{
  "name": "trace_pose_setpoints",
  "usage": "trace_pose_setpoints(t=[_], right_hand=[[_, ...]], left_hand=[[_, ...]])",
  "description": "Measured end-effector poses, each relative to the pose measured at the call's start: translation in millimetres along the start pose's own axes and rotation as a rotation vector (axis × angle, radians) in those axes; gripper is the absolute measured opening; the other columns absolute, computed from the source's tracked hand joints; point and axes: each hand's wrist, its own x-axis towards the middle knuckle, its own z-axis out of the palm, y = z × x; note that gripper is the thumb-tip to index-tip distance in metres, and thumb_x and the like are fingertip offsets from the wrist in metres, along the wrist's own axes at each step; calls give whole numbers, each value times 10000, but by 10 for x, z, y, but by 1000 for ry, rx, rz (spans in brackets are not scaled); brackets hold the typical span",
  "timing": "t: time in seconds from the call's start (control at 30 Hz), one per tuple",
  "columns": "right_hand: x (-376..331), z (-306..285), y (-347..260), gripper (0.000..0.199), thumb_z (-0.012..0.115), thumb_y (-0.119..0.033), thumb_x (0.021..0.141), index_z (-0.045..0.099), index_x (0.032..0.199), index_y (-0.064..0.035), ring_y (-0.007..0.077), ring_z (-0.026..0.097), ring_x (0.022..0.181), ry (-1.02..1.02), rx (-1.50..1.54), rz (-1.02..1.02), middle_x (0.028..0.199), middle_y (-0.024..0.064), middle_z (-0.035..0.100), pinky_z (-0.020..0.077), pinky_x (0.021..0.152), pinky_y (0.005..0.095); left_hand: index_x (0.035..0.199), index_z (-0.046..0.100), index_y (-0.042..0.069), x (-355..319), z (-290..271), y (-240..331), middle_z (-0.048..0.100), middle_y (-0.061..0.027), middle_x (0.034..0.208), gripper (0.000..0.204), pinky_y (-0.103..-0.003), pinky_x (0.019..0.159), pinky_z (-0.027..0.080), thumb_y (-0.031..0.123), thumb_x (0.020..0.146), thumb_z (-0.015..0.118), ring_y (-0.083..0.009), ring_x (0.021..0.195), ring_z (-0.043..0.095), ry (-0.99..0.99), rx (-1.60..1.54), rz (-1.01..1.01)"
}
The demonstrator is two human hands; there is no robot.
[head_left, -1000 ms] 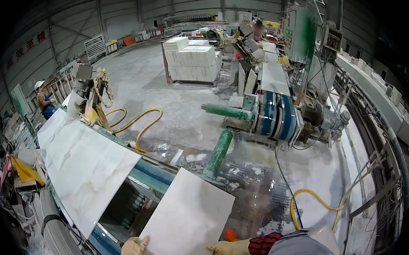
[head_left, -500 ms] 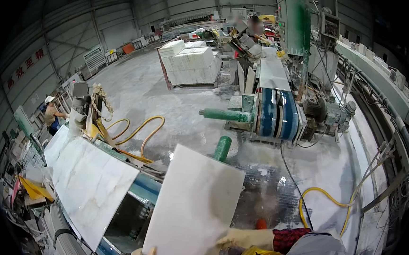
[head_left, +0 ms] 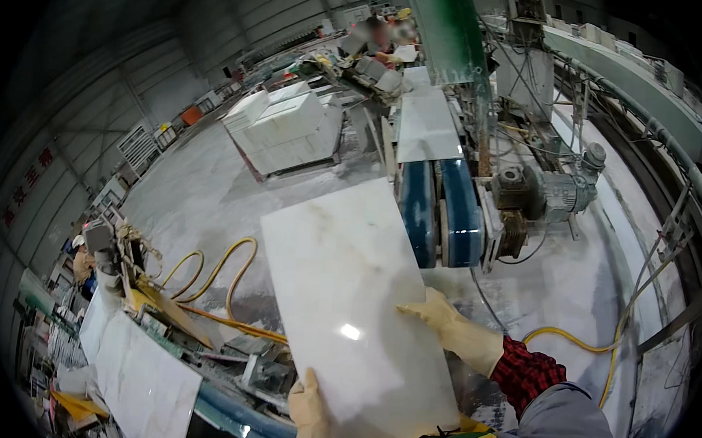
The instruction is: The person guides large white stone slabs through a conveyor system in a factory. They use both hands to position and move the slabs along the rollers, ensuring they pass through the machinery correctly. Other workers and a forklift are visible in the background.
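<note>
A polished white stone slab (head_left: 339,275) with faint veins is held tilted in front of me, and a bright light reflects off its face. My left hand (head_left: 309,407), in a cream glove, grips its lower left edge. Opposite, my right hand (head_left: 445,323), gloved alike, is closed on the right edge with the thumb lying over the face. The fingers behind the slab are hidden. Beyond the slab's upper right corner is a conveyor with two blue belts (head_left: 459,214), where another white slab (head_left: 429,127) lies farther along.
At left, more white slabs (head_left: 148,380) rest on a second conveyor with a blue belt (head_left: 243,419). Yellow hoses (head_left: 238,268) loop over the wet floor. A motor (head_left: 560,193) stands right of the belts; stacked slabs (head_left: 287,137) stand behind. A person (head_left: 83,265) works far left.
Both hands have raised the slab and carried it forward, turning it toward the two-belt conveyor. My view has swung and tilted, and the right arm reaches farther out.
</note>
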Motion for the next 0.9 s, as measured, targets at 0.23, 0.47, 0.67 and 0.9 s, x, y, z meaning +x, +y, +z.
trace_pose_setpoints(t=[0.23, 0.47, 0.67, 0.9], right_hand=[[631, -1317, 727, 394, 764, -257, 993, 741, 1325, -46, 247, 702, 1181, 284, -11, 85, 1240, 106, 760, 571, 972, 424], [936, -1877, 563, 461, 765, -301, 999, 738, 1387, -54, 240, 679, 1247, 433, 54, 239, 1391, 100, 732, 545, 1047, 414], [1714, -2950, 1018, 527, 741, -148, 958, 672, 1472, -48, 285, 624, 1368, 235, -896, -536, 1427, 109, 715, 457, 1212, 429], [1980, -2514, 15, 762, 657, 140, 825, 556, 1564, -22, 330, 503, 1514, 318, -867, -162, 1581, 170, 597, 386, 1288, 430]], left_hand=[[1267, 757, -43, 517, 1239, -205, 799, -172, 1105, 700, -401, 905, 553, 609, 1038, 645, -278, 978, 737, -229, 309, -23], [1303, 738, -27, 807, 2165, 286, 784, -234, 1154, 820, -450, 974, 525, 715, 1036, 515, -381, 1081, 732, -419, 529, 26], [1350, 743, 55, 1553, 2936, 469, 790, -218, 1166, 755, -434, 1011, 520, 703, 1043, 508, -378, 1123, 734, -493, 636, 80], [1350, 735, 89, 2206, 3507, 914, 763, -253, 1218, 738, -481, 1036, 511, 691, 1068, 414, -436, 1191, 703, -656, 612, 29]])
